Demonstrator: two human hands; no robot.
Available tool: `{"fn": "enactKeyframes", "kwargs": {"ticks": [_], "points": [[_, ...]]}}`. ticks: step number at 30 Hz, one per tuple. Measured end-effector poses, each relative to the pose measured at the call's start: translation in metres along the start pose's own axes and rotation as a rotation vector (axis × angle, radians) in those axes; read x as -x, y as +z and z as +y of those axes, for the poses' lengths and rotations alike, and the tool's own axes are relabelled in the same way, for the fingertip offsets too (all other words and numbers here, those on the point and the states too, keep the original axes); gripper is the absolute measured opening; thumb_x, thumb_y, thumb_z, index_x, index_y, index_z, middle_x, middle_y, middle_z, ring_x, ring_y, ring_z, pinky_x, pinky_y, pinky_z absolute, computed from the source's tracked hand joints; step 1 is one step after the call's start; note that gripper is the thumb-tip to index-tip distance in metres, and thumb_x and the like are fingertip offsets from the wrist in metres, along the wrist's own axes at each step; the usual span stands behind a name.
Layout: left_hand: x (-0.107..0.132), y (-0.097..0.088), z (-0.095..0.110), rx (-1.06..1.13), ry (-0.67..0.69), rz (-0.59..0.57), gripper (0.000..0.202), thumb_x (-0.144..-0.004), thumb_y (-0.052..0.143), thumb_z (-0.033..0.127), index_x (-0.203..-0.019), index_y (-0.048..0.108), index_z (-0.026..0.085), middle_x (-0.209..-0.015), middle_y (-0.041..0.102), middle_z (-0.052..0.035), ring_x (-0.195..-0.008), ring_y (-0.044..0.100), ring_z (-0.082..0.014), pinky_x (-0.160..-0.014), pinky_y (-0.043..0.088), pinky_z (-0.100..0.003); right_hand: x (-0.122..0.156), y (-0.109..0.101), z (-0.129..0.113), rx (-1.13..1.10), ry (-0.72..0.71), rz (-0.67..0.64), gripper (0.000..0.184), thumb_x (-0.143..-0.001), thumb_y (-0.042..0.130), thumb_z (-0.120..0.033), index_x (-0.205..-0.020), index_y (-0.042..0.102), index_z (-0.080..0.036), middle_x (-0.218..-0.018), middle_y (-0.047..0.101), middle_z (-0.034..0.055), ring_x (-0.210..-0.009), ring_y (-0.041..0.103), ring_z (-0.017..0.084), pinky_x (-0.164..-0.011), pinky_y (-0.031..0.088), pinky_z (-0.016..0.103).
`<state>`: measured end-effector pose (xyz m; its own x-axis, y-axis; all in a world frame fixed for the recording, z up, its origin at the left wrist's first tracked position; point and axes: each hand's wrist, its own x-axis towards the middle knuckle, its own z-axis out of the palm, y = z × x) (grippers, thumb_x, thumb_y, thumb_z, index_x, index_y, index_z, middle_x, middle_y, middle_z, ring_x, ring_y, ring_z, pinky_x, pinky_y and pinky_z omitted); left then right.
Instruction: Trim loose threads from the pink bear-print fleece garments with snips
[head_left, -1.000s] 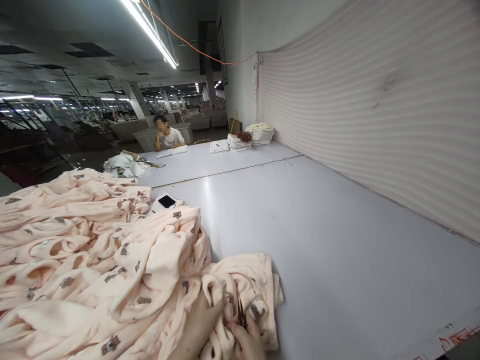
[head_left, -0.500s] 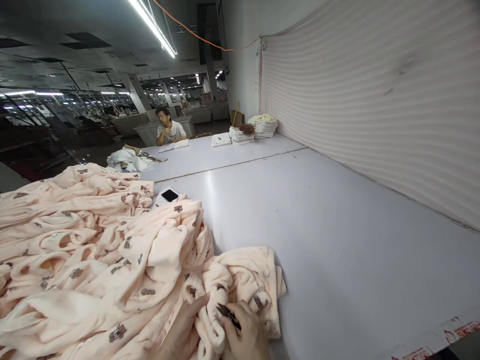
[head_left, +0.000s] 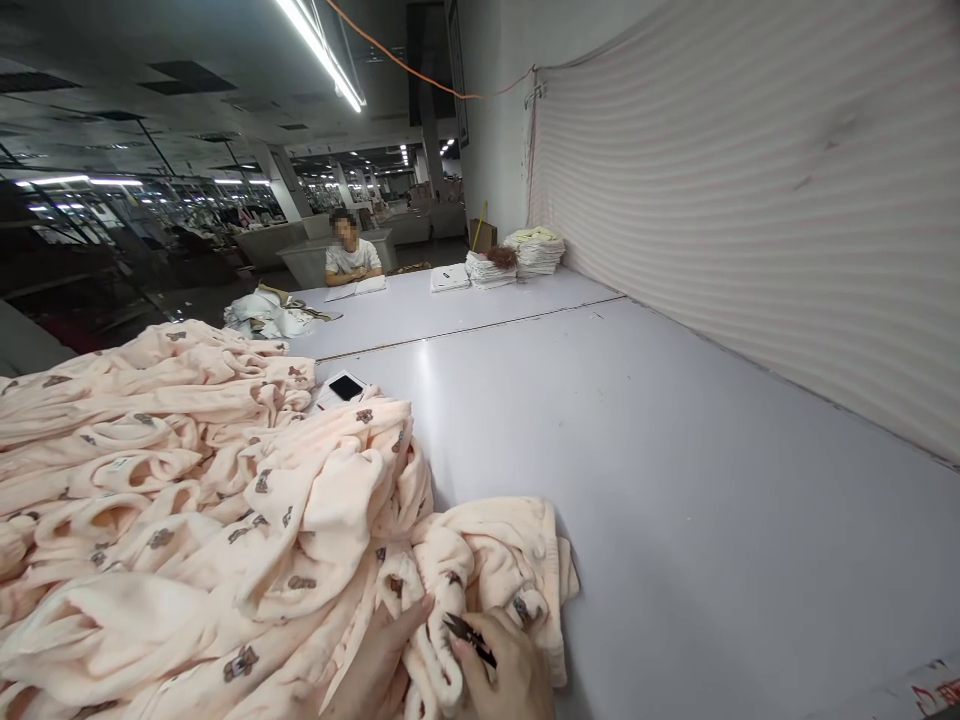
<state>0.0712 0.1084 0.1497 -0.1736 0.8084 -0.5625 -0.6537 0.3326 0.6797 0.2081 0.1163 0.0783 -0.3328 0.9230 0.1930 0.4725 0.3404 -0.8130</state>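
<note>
A peach fleece garment [head_left: 502,545] with small brown bear prints lies bunched at the table's near side. My left hand [head_left: 375,650] is closed on a fold of it, thumb on top and the other fingers hidden under the cloth. Black thread snips [head_left: 471,638] are in my right hand [head_left: 506,665], whose fingers wrap round them. Their tips point up and left, right beside the fold. Whether the blades touch the cloth I cannot tell.
A large heap of the same peach garments [head_left: 180,500] covers the left side. Beyond it lie a phone [head_left: 346,387] on paper and a white cloth pile [head_left: 266,313]. A person [head_left: 351,255] sits at the far edge, near folded stacks [head_left: 534,252]. A striped curtain [head_left: 735,200] borders the right.
The view has shifted slightly, so everything sits a little further right. Both hands keep their hold beside the fold. The seated person has lowered a raised hand to the table.
</note>
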Motion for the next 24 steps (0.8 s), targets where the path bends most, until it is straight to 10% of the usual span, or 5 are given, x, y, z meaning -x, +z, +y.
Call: {"fn": "enactKeyframes", "kwargs": {"ticks": [16,20,24], "points": [[-0.01,-0.01,-0.013,-0.11,0.025,0.031,0.044,-0.063,0.08,0.034,-0.097,0.061,0.014,-0.078,0.074,-0.0098,-0.077,0.072,-0.0306,-0.061,0.056,-0.037,0.002,0.012,0.004,-0.089,0.103,0.061,0.021,-0.082,0.051,-0.034,-0.085,0.07,-0.028,-0.078,0.07,0.0016,-0.073,0.067,0.021,-0.065,0.047,0.027],[-0.008,-0.027,0.004,-0.544,0.228,0.191,0.046,-0.07,0.068,0.03,-0.113,0.057,0.016,-0.097,0.071,-0.0117,-0.097,0.067,-0.0338,-0.073,0.056,-0.041,-0.002,0.0,0.027,-0.134,0.231,0.137,0.026,-0.084,0.05,-0.043,-0.079,0.07,-0.026,-0.078,0.072,0.0022,-0.076,0.068,0.019,-0.069,0.05,0.024],[-0.012,-0.056,0.025,-1.3,0.713,0.28,0.066,-0.073,0.058,0.02,-0.136,0.039,0.018,-0.137,0.049,-0.015,-0.125,0.048,-0.0347,-0.096,0.045,-0.046,-0.016,-0.038,0.08,-0.035,0.458,0.314,0.03,-0.081,0.053,-0.047,-0.089,0.064,-0.021,-0.091,0.072,0.0099,-0.082,0.068,0.025,-0.067,0.052,0.029]]}}
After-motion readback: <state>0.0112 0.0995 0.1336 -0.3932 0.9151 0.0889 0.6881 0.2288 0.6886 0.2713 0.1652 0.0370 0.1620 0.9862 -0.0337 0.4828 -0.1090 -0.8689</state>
